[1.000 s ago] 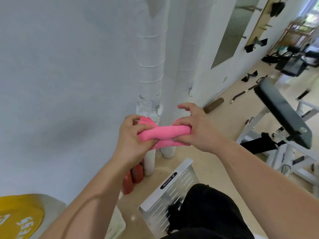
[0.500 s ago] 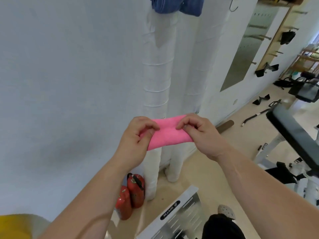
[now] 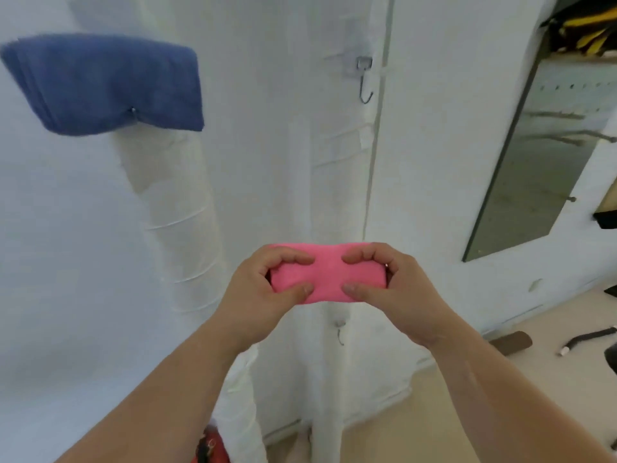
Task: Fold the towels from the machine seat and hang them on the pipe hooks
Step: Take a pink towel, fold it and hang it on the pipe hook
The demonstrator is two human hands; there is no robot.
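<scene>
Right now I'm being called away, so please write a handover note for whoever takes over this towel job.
Left hand and right hand each pinch one end of the folded pink towel, held level in front of the white pipes.
Done: blue towel folded and hanging on the left pipe; pink towel folded.
Left: hang the pink towel; a bare hook sits above it, a lower hook just below.
The machine seat is out of view, so check it for more towels.

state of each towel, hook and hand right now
pink towel: folded, held up between both hands
blue towel: folded, hanging on the left pipe
upper hook: bare
lower hook: bare
left hand: grips pink towel's left end
right hand: grips pink towel's right end
</scene>
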